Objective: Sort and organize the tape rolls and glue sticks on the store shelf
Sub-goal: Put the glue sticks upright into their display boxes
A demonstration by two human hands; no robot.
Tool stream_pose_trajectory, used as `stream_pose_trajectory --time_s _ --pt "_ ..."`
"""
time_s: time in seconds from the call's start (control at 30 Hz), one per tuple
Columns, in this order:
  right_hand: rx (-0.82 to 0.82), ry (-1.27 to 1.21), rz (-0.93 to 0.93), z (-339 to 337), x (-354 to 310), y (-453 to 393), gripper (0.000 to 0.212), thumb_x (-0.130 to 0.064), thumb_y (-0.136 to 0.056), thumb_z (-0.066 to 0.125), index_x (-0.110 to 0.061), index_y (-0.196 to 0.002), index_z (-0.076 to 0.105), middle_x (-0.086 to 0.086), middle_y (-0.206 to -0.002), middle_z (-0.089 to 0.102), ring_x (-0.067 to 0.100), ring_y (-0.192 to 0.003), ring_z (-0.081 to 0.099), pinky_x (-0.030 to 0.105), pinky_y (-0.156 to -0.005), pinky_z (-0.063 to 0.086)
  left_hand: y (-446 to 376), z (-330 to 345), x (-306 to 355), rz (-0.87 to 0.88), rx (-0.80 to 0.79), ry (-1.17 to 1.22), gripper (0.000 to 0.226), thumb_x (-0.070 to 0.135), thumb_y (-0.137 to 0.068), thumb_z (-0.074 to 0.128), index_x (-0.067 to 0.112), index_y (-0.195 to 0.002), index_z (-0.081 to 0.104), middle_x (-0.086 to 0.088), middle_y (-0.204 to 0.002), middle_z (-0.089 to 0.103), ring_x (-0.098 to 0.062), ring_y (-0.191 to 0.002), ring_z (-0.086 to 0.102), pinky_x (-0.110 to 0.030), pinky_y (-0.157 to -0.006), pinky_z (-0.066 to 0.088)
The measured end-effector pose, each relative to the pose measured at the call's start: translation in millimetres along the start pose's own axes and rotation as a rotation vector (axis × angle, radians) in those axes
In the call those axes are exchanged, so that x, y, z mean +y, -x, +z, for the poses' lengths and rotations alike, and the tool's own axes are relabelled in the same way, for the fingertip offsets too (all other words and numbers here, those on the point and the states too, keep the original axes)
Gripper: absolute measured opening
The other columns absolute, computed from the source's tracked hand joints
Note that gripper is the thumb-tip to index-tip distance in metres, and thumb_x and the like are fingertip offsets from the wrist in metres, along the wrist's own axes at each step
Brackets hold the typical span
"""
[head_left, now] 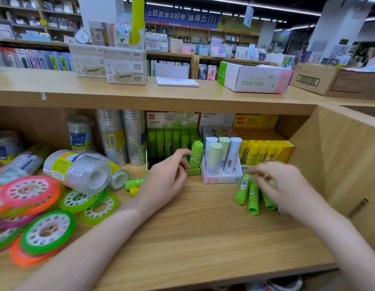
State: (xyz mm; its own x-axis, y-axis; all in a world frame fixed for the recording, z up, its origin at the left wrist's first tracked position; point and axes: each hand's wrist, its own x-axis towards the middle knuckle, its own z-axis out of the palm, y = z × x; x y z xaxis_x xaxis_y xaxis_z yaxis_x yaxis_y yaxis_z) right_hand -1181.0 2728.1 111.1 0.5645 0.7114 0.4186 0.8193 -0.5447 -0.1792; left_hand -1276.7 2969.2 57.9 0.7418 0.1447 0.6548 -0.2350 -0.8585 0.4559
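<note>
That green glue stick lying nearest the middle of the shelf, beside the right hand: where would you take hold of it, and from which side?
Grip the green glue stick around the middle of its barrel, coming down from above. It lies flat on the wooden shelf, with its left side clear and another green stick close on its right, so a thumb-and-finger pinch across the round body probably suits best. The right hand is nearest.

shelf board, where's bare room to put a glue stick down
Bare wood runs along the shelf front, between the left hand and the loose green sticks under the right hand. The left end is crowded with tape rolls; the back is lined with boxes.
</note>
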Motion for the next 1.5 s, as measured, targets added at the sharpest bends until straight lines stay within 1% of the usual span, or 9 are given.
stream_pose_trajectory --time_s 0.17,0.3,0.47,0.63,0.77,0.9,1.13,1.33,1.5 --pt "-0.104 0.036 -0.097 36 -8 29 0.034 -0.036 -0.087 0.040 -0.021 -0.098 0.068 -0.002 -0.102 0.065 0.023 -0.094 0.059 0.042 -0.082 0.052 -1 -2 17 0.008 0.080 0.158 0.027 0.008 -0.087 0.044 0.013 -0.113 0.054 0.013 -0.088 0.060 -0.003 -0.080 0.058 -0.018 -0.075 0.046" --pt "-0.116 -0.129 -0.193 35 -25 31 0.027 -0.039 -0.088 0.045 -0.024 -0.095 0.066 -0.009 -0.100 0.059 0.006 -0.097 0.044 0.019 -0.085 0.037 -5 -14 23 -0.049 0.181 0.234 0.021 0.006 -0.087 0.044 0.016 -0.101 0.056 0.010 -0.084 0.062 -0.007 -0.076 0.059 -0.018 -0.069 0.048" --pt "-0.164 -0.265 -0.314 53 -50 22 0.021 -0.042 -0.087 0.048 -0.026 -0.093 0.060 -0.016 -0.109 0.053 0.004 -0.106 0.041 0.006 -0.094 0.025 4 -40 9 -0.071 0.010 -0.021 0.017 0.011 -0.086 0.048 0.015 -0.095 0.061 0.010 -0.088 0.061 -0.003 -0.083 0.056 -0.019 -0.076 0.044" --pt "-0.121 -0.286 -0.299 68 -65 8 0.018 -0.049 -0.081 0.049 -0.033 -0.090 0.049 -0.013 -0.113 0.049 0.005 -0.111 0.046 0.028 -0.090 0.035 44 -61 -12 -0.038 -0.173 -0.261 0.039 0.043 -0.084 0.042 0.014 -0.104 0.060 0.002 -0.100 0.060 -0.017 -0.094 0.055 -0.031 -0.083 0.041" --pt "-0.063 -0.207 -0.236 68 -71 -15 0.033 -0.039 -0.079 0.067 -0.022 -0.105 0.056 -0.008 -0.103 0.056 0.009 -0.095 0.052 0.034 -0.086 0.036 47 -59 -15 -0.039 -0.248 -0.366 0.043 0.051 -0.082 0.045 0.016 -0.100 0.062 -0.001 -0.104 0.059 -0.022 -0.097 0.055 -0.040 -0.084 0.047" --pt "-0.233 -0.159 -0.196 60 -77 -28 0.046 -0.027 -0.087 0.061 -0.026 -0.128 0.040 -0.003 -0.103 0.060 0.015 -0.093 0.053 0.032 -0.086 0.044 40 -56 -16 -0.077 -0.266 -0.408 0.044 0.049 -0.080 0.039 0.017 -0.100 0.062 -0.001 -0.109 0.056 -0.023 -0.099 0.050 -0.037 -0.087 0.041" --pt "0.019 -0.588 -0.107 49 -77 -40 0.052 -0.009 -0.086 0.062 -0.047 -0.109 0.035 -0.016 -0.088 0.049 -0.001 -0.075 0.061 0.009 -0.067 0.047 30 -45 -13 -0.048 -0.224 -0.539 0.044 0.040 -0.076 0.038 0.015 -0.102 0.062 -0.003 -0.100 0.061 -0.028 -0.087 0.059 -0.040 -0.073 0.049" --pt "0.279 -0.661 -0.082 57 -90 -63 0.042 -0.006 -0.083 0.066 -0.033 -0.095 0.036 -0.008 -0.086 0.057 0.008 -0.073 0.064 0.015 -0.066 0.052 23 -42 -22 -0.013 -0.168 -0.582 0.038 0.045 -0.080 0.040 0.018 -0.096 0.063 0.003 -0.096 0.062 -0.023 -0.087 0.058 -0.033 -0.079 0.034" --pt "0.265 -0.495 -0.076 71 -95 -71 0.041 -0.014 -0.088 0.060 -0.013 -0.121 0.036 -0.002 -0.100 0.054 0.002 -0.068 0.052 0.015 -0.063 0.039 24 -41 -24 0.001 -0.163 -0.572 0.037 0.044 -0.083 0.040 0.017 -0.095 0.062 0.003 -0.088 0.062 -0.023 -0.082 0.059 -0.032 -0.076 0.030"
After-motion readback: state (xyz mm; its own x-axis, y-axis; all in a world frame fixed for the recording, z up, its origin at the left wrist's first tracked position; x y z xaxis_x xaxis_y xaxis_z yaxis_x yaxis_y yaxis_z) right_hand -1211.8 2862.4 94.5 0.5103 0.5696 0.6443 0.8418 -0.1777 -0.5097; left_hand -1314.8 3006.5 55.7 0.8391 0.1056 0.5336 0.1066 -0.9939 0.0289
